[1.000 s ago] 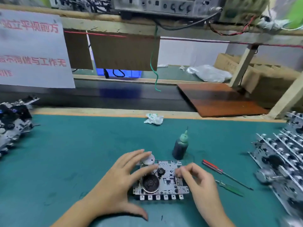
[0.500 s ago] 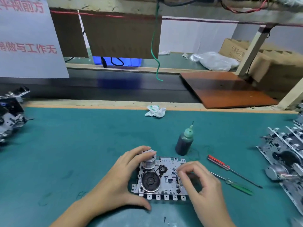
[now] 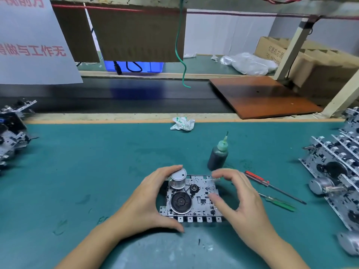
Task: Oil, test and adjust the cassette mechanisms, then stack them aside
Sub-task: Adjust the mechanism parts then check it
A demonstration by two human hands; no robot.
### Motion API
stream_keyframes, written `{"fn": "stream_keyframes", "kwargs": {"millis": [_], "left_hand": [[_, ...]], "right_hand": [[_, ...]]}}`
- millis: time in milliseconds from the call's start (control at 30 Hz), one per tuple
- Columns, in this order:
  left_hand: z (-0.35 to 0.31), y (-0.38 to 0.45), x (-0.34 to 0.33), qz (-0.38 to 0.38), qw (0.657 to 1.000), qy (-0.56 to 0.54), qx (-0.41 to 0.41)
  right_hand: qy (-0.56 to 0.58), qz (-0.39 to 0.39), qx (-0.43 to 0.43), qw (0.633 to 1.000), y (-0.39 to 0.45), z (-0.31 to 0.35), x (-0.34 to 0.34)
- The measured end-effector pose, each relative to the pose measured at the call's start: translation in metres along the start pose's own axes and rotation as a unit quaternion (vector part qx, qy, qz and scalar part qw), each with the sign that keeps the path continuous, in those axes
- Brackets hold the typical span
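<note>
A white sign (image 3: 33, 45) at upper left carried red Chinese characters "做与工作无". A cardboard box (image 3: 275, 52) at right showed "TEL 1371206", partly cut off.

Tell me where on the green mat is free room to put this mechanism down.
The widest bare mat lies between the left hand and the left pile of mechanisms. It is crowded right of the oil bottle: two screwdrivers, then the right rows of mechanisms.

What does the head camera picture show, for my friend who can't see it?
Two bare hands, left and right, hold a silver metal cassette mechanism on a teal bench mat. Behind it stands a dark oil bottle with a green nozzle; red-handled and green-handled screwdrivers lie to the right.
</note>
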State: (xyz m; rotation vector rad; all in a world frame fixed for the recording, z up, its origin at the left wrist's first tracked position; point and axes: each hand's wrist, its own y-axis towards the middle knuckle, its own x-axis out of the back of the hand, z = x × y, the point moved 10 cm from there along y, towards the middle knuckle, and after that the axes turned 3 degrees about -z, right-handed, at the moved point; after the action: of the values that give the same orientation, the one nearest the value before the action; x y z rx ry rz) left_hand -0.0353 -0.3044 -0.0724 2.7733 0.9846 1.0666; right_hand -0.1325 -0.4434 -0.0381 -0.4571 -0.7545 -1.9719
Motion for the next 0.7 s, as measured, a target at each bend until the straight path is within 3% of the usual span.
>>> {"fn": "stream_keyframes", "kwargs": {"millis": [67, 167, 367, 467, 533, 600, 633, 700], "left_hand": [[-0.002, 0.0, -0.001, 0.002, 1.0, -0.006, -0.004], [-0.002, 0.0, 0.0, -0.001, 1.0, -0.011, -0.009], [0.002, -0.004, -0.005, 0.015, 1.0, 0.001, -0.004], [0.011, 0.001, -0.002, 0.001, 0.995, -0.083, 0.048], [0.018, 0.001, 0.012, -0.055, 0.97, -0.217, 0.092], [0.031, -0.005, 0.017, -0.081, 0.913, -0.376, 0.133], [0.026, -0.004, 0.013, -0.052, 0.905, -0.401, 0.135], [0.013, 0.004, -0.001, 0.012, 0.881, -0.449, 0.149]], "right_hand": [[-0.068, 0.117, 0.004, 0.991, 0.004, 0.001, -0.014], [-0.225, 0.26, 0.053, 0.937, 0.004, -0.001, -0.038], [-0.343, 0.26, 0.106, 0.897, 0.019, 0.005, -0.052], [-0.346, 0.247, 0.113, 0.898, 0.026, 0.016, -0.049], [-0.301, 0.266, 0.08, 0.912, 0.025, 0.015, -0.046], [-0.123, 0.291, 0.004, 0.949, 0.022, 0.017, -0.042], [0.008, 0.313, -0.033, 0.949, 0.018, 0.023, -0.042], [0.214, 0.359, -0.075, 0.905, 0.007, 0.041, -0.05]]}}
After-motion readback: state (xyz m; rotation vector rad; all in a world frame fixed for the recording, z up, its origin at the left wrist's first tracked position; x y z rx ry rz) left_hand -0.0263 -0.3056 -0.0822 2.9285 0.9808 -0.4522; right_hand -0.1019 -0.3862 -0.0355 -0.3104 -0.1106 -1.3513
